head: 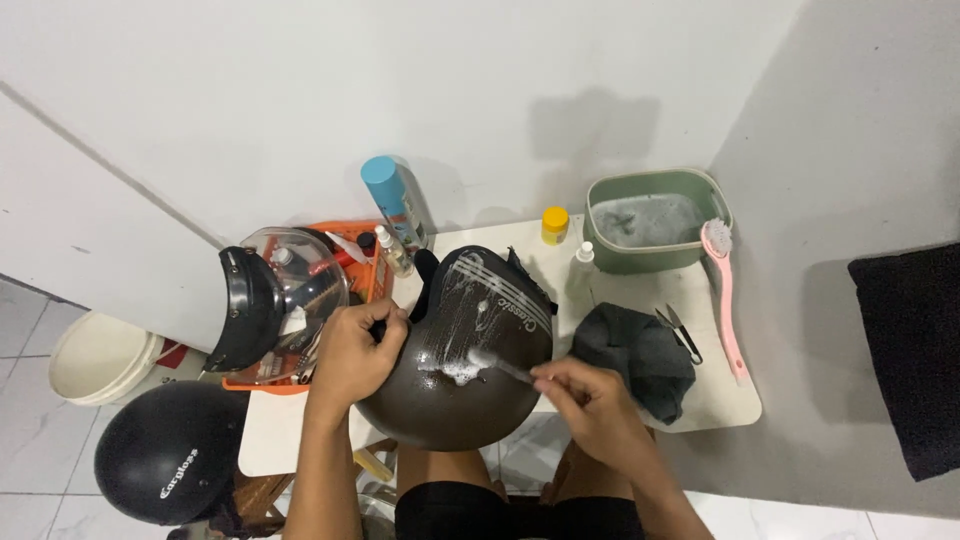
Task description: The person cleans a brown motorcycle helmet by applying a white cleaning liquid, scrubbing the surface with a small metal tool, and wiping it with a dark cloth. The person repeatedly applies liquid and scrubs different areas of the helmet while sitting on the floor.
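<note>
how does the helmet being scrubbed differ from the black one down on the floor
The brown helmet is held between the left hand and right hand, streaked with white foam; the black helmet lies untouched and dry. The brown one sits at table height, the black one on floor tiles. Both are rounded, open shells.

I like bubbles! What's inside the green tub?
The green tub holds cloudy, soapy water with foam on top. Whatever lies below the surface is hidden. A pink brush leans on its rim. The right hand scrubs foam on the helmet, held by the left hand.
</note>
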